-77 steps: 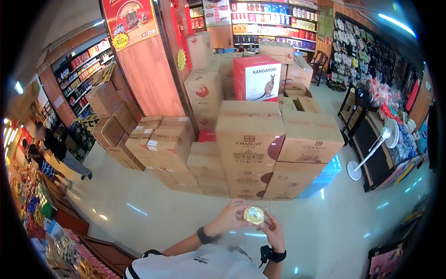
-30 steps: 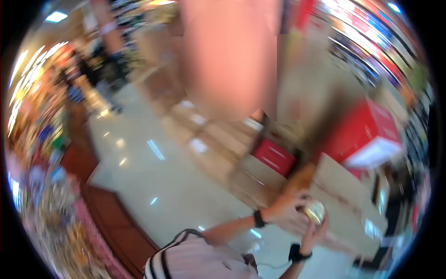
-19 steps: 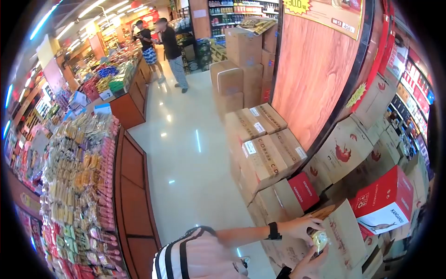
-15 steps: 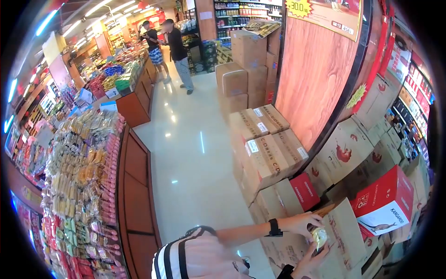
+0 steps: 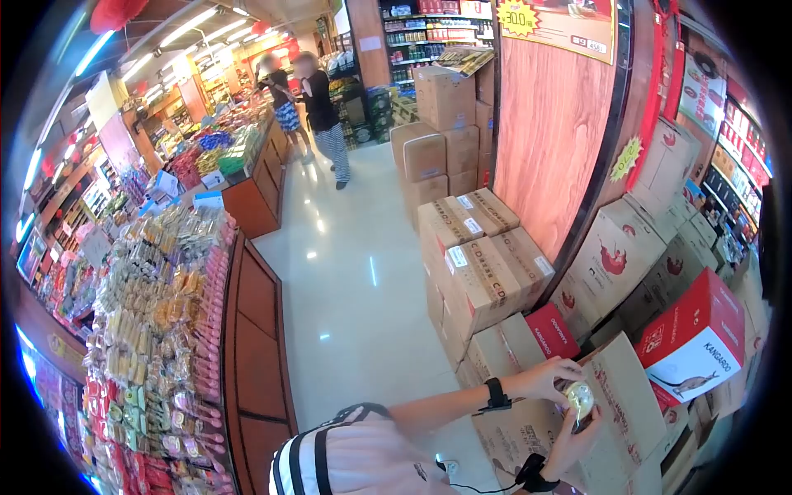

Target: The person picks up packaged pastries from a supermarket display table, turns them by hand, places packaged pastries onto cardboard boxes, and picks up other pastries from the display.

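Left grip [image 5: 544,379] and right grip [image 5: 568,445] are both clamped on one round gold-coloured item [image 5: 580,398], shiny on its visible face. Counted: one item, two grips, one left wristband [image 5: 495,394] and one right wristband [image 5: 532,470], both black. Two people stand far left, one in blue patterned shorts [image 5: 287,117], one in checked trousers [image 5: 333,150]. Two yellow starburst signs show, one [image 5: 518,16] far, one [image 5: 629,158] to the right.

Position: the item sits between the grips, touching both; left fingers bear on its upper left side, right fingers on its near side. It is held in front of a brown carton [image 5: 623,404]. Right of that carton stands a red-and-white KANGAROO carton [image 5: 693,342], tilted in view.

Pose: the left forearm [image 5: 441,406] extends rightward, nearly level, with fingers curled. The right hand rises from the near side, fingers pointing far. Near left, a wooden counter [image 5: 257,346] carries rows of packaged goods [image 5: 161,346].
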Available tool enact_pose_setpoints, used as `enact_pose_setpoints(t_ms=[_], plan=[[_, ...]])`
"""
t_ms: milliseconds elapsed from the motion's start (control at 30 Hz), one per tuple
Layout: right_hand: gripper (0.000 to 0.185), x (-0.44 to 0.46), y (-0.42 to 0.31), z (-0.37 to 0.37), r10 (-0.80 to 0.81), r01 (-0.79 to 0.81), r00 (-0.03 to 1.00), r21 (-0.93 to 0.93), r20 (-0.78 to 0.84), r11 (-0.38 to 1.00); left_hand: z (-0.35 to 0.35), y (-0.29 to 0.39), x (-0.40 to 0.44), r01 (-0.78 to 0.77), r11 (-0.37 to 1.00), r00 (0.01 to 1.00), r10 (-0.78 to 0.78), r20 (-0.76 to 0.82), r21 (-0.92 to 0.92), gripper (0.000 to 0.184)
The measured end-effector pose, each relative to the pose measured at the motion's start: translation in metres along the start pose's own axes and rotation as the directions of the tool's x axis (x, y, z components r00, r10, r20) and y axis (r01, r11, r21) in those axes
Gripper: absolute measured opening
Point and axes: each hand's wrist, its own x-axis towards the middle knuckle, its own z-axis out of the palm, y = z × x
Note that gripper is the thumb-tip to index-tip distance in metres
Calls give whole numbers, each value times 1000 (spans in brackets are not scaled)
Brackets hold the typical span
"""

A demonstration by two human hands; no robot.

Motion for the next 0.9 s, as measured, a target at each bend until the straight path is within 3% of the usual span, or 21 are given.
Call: enact_pose_setpoints(t_ms=[200, 300, 500, 900], plan=[[46, 2, 23, 4, -41, 42, 999, -27, 14, 999, -11, 11, 1, -61, 997, 998, 60, 35, 43, 75], [45, 5, 28, 3, -58, 57, 998, 21, 25, 998, -18, 12, 4, -216, 964, 976, 215, 22, 156, 75], [45, 8, 15, -4, 24, -29, 996, 65, 85, 997, -28, 14, 13, -140, 974, 983, 115, 145, 177, 72], [45, 10, 21, 2, 77, -87, 994, 121, 83, 989, -22, 10, 8, -130, 981, 991, 123, 54, 146, 69]])
